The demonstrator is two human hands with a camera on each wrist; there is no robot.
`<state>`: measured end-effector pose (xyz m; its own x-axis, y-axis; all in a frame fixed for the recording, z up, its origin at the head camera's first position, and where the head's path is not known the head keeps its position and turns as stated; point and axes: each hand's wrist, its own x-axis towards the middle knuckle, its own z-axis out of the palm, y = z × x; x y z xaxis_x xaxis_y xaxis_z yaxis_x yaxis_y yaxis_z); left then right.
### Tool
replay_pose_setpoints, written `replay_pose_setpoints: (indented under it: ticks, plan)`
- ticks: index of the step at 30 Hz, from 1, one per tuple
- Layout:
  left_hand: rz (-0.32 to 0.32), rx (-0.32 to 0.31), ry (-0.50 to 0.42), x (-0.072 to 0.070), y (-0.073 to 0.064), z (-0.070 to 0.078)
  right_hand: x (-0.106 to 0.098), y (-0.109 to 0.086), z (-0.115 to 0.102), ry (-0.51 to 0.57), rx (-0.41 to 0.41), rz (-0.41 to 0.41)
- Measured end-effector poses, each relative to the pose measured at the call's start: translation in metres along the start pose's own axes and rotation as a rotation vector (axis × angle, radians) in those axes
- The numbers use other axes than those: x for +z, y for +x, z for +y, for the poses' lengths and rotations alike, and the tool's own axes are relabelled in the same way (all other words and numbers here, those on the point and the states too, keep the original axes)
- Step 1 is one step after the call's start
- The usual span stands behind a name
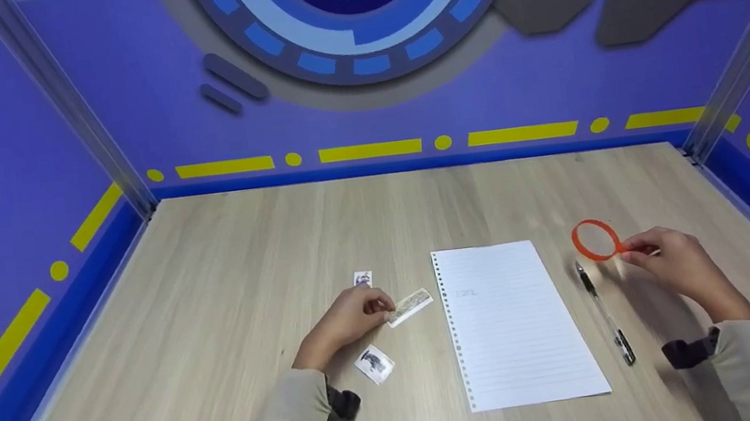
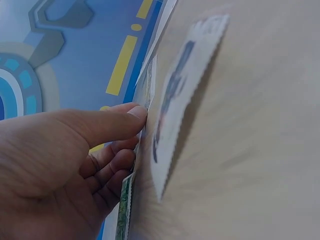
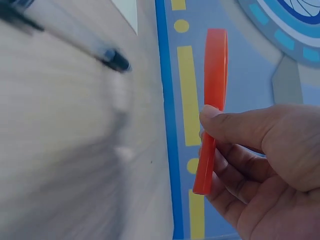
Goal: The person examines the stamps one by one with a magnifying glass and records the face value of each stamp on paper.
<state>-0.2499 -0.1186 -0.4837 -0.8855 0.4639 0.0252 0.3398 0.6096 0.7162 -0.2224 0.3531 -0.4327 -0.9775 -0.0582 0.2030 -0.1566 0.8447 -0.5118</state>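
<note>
My left hand (image 1: 358, 316) pinches the left end of a long, narrow postage stamp (image 1: 412, 306) at the tabletop, thumb against the fingers. A second stamp (image 1: 374, 364) with a dark picture lies just nearer to me; its perforated edge shows large in the left wrist view. Behind the left fingers lies a third stamp (image 1: 363, 278), partly covered by the hand. My right hand (image 1: 674, 261) holds an orange magnifying glass (image 3: 215, 70) by its handle, between thumb and fingers. Its round frame is raised over the table, beyond the pen's tip.
A lined sheet of paper (image 1: 519, 336) with punched holes along its left edge lies between the hands, with faint marks near its upper left. Right of it rests a clear pen (image 1: 604, 315) with black ends. Blue-purple panels (image 1: 364, 119) enclose the table (image 1: 266, 252) behind and at both sides.
</note>
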Motion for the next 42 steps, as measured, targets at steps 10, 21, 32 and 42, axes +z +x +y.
replay_pose_setpoints:
  ticks: [10,21,32,42]
  plan:
    - [0.003,0.006,0.009,0.0,0.0,0.0,0.014,0.012,-0.029,0.043,-0.089,-0.004]
    - [0.005,-0.02,0.004,0.001,0.003,-0.001,0.029,0.022,-0.059,0.079,-0.167,-0.047]
    - [0.013,0.011,0.001,0.0,-0.002,0.002,0.045,0.027,-0.086,0.129,-0.21,-0.086]
    - [0.006,0.009,-0.002,0.0,0.002,-0.002,0.058,0.029,-0.107,0.185,-0.317,-0.105]
